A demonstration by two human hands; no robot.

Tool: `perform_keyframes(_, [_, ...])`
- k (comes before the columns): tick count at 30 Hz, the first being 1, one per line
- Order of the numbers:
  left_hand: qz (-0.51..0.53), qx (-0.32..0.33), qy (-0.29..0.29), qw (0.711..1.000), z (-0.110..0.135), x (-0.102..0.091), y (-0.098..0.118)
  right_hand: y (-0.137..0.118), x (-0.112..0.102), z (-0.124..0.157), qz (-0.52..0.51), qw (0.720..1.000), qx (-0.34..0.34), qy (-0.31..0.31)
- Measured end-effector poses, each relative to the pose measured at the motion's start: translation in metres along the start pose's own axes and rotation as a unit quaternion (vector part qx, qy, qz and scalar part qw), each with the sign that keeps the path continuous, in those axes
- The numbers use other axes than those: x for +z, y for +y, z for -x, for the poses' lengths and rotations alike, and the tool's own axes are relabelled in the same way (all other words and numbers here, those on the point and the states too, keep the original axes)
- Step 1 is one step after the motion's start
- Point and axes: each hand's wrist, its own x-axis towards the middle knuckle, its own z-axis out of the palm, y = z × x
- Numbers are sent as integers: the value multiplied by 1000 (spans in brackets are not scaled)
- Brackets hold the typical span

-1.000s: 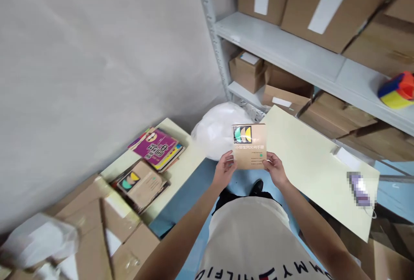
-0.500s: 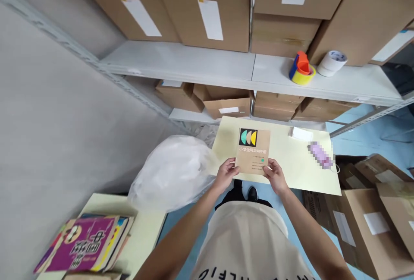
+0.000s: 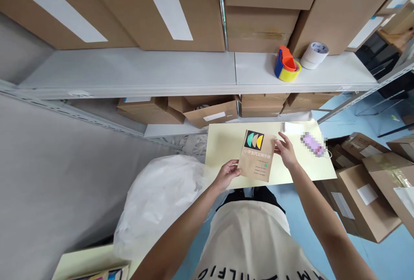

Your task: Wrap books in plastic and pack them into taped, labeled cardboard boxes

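A grey shelf (image 3: 194, 73) is spanning the back, bearing cartons (image 3: 181, 21). Before it a pale surface (image 3: 223, 142) is standing. A bulky white plastic bag (image 3: 155, 198) is crowding the surface's left end, obstructing that side. The book (image 3: 257, 161) is tilting cover-up above the surface, probably so its front stays readable. The left hand (image 3: 227, 174) is gripping its left edge; the right hand (image 3: 286, 150) is meeting the right edge, fingers partly spread, whether pinching I cannot tell. A pixelated purple object (image 3: 313, 144) is lying rightward.
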Motion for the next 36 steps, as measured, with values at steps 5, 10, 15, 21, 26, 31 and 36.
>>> perform_keyframes(5, [-8,4,38,999,0,9,-8,-7,-5,-7,60,998,-13,-10])
perform_keyframes(10, [70,-5,101,992,-6,24,-17,-8,-17,-12,59,997,-42,-20])
perform_keyframes(15, [60,33,150,986,-11,38,-20,-9,-36,-20,69,994,-52,-63])
perform_keyframes(21, [121,33,165,978,-9,46,-13,-24,-51,-22,72,985,-58,-144])
perform_keyframes(26, [158,-25,110,981,-6,50,1,-53,-58,-23,132,956,-164,-206])
perform_keyframes(31, [53,-38,45,997,1,60,9,-71,-56,-37,188,927,-259,-196])
perform_keyframes(36, [5,66,36,997,6,61,12,-71,-50,-46,187,933,-191,-239])
